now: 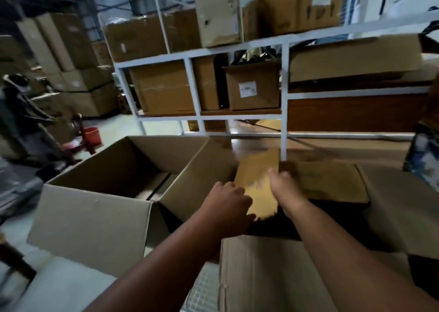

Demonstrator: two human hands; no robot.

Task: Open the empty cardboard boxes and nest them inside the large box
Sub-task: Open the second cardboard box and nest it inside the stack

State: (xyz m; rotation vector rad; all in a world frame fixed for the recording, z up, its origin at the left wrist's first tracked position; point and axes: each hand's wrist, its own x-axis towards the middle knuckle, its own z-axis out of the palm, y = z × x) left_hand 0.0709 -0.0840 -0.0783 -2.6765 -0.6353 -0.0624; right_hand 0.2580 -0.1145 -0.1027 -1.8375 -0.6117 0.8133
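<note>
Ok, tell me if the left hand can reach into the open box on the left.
Probably yes: the left hand is beside the open box, whose top is uncovered, but it now grips the yellowish flap.

Dim warehouse light with daylight glare top right, motion blur throughout, and wide-angle bending at the edges

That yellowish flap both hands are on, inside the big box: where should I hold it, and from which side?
Judging by its pose, take the yellowish flap by its two long side edges, coming from above and the near side. It slopes up and away from the camera. The left hand and right hand already sit there. The near corner looks frayed.
</note>
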